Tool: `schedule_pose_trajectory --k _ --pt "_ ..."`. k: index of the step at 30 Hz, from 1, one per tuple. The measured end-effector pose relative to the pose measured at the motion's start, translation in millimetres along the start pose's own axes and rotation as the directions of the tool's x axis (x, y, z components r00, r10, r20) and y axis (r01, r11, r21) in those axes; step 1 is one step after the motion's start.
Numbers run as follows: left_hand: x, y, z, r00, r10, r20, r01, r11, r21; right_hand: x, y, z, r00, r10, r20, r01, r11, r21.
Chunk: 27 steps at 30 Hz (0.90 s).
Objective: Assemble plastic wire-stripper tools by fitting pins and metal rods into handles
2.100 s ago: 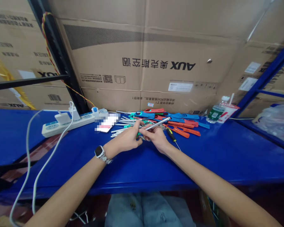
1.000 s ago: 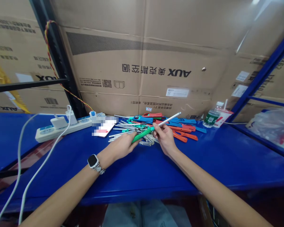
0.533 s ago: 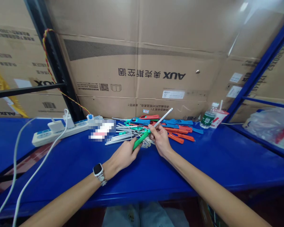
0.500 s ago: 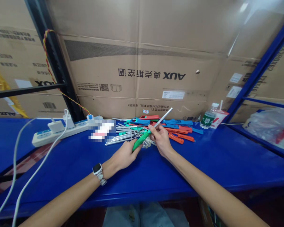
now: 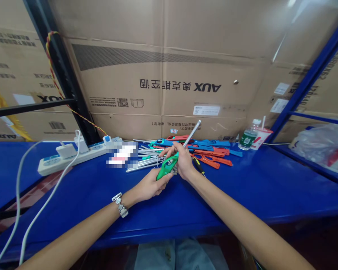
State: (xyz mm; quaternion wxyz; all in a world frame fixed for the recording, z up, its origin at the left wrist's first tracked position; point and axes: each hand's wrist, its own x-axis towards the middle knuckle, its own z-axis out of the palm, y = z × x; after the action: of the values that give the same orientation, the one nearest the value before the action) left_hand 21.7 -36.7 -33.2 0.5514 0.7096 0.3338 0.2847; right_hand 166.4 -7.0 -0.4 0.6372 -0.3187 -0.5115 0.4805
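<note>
My left hand is closed round the rear of a green long-necked lighter, with its handle's loop turned toward me. My right hand grips the same lighter where the handle meets its silver tube, some fingers reaching over toward the left. The tube points up and away to the right. Behind my hands lies a pile of blue lighters, red-orange lighters and loose metal tubes. A yellow-and-black handle, apparently a screwdriver, lies just past my right wrist.
A white power strip with plugs and cables is on the left of the blue table. At the right stand a water bottle and a red-and-white cup with a straw. Cardboard closes off the back.
The green lighter has turned so its handle's loop shows. My right hand has shifted down onto the handle end, its fingers reaching left. My left wrist has rolled.
</note>
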Motion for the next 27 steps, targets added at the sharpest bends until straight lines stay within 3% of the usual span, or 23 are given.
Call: schedule_pose_trajectory --k 7,15,18,22,27 --pt "-2 -4 1.9 0.997 -0.047 -0.056 0.046 0.999 -0.029 6 9 5 1.0 -0.009 -0.006 0.009 0.998 -0.055" --pt "0 -5 10.6 0.978 0.082 -0.194 -0.058 0.991 0.124 4 7 2 0.996 0.087 -0.018 -0.088 0.993 -0.076" --pt "0 -5 11.5 0.976 0.11 -0.19 -0.081 0.985 0.153 -1 4 0 0.997 0.082 -0.002 -0.082 0.996 -0.02" --pt "4 -6 12.5 0.991 0.065 -0.121 -0.063 0.998 0.016 -10 3 3 0.995 0.099 -0.02 -0.099 0.995 -0.003" --pt "12 -10 14.1 0.986 0.022 -0.168 -0.057 0.977 -0.206 -24 16 12 0.998 0.054 0.045 -0.042 0.973 -0.227"
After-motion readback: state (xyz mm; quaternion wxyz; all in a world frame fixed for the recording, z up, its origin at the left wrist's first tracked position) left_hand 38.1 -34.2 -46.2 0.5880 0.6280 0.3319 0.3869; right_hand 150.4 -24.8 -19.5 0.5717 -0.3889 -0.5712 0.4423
